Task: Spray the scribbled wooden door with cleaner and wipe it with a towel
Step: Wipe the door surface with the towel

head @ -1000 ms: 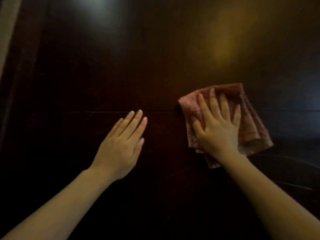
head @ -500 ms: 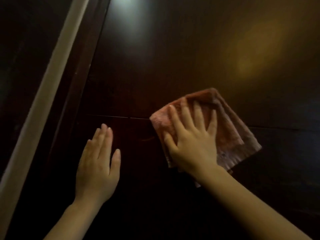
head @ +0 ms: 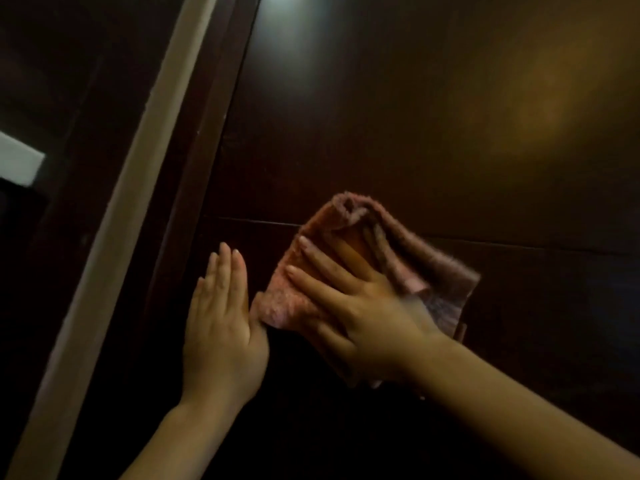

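The dark wooden door (head: 398, 133) fills most of the view, with a thin horizontal groove across its middle. My right hand (head: 353, 306) presses a folded pinkish-orange towel (head: 429, 271) flat against the door with straight, spread fingers; the towel's top edge has bunched up. Just to its left, my left hand (head: 223, 323) lies flat on the door, fingers straight and together, its edge touching the towel's lower left corner. No scribbles show in the dim light. No spray bottle is in view.
A pale strip of door frame (head: 131, 202) runs diagonally down the left side, with dark trim beside it. A small white rectangular plate (head: 19, 164) sits at the far left edge. Light reflections glare on the upper door.
My right hand has slid the towel leftward until it meets my left hand, and the towel's top has bunched. The view has shifted, showing more door frame at left.
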Action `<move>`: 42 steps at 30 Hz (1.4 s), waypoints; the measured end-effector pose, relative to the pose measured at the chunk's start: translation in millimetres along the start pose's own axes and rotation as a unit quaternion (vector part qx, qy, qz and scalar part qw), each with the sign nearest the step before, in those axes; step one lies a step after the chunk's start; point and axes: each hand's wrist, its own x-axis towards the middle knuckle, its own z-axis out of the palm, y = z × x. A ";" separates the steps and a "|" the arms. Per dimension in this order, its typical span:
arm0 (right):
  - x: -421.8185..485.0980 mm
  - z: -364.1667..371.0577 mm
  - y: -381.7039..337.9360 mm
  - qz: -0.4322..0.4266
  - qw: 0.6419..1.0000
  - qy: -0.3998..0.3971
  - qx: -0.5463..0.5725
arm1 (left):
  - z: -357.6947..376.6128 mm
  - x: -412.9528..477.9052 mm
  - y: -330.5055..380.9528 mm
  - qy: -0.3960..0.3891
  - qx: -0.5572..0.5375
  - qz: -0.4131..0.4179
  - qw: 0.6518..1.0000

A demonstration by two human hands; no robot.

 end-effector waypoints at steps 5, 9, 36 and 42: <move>20.1 -5.1 27.4 -0.011 0.999 0.035 0.034 | -5.2 0.7 -13.4 -0.003 -0.008 0.038 0.999; 38.2 -11.3 19.5 0.076 0.997 0.024 0.002 | -6.2 2.5 -13.7 -0.002 -0.011 0.046 0.999; 105.2 -17.8 12.9 0.103 0.994 -0.027 -0.001 | -5.5 3.6 -16.6 0.003 -0.010 0.060 0.998; 27.9 -8.2 -10.0 0.177 0.980 -0.014 -0.085 | -7.7 1.4 -15.5 -0.007 0.002 0.069 0.998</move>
